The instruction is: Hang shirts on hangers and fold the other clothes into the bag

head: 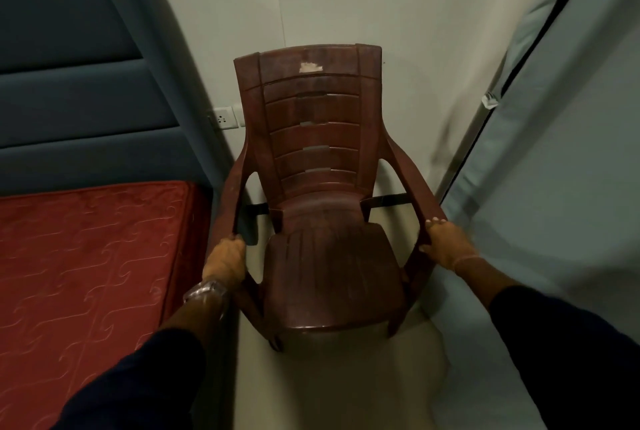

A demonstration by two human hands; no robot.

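Dark sleeves reach forward from the bottom edge. Left of them lies a red mattress (86,273). Left hand (225,261) curls its fingers round one armrest of the brown plastic chair (322,207); right hand (446,242) grips the other. Seat faces the person, between both hands. No shirts, hangers or bag show.

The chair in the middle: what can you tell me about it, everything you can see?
The chair is dark reddish-brown and looks like moulded plastic, with a tall, slatted back, two curved armrests and a ribbed seat. A pale, torn patch sits near the top of the back. It faces the camera, in the gap between the bed and a pale panel on the right, its back towards the wall. The left hand grips the front of one armrest, the right hand the other. The seat is bare.
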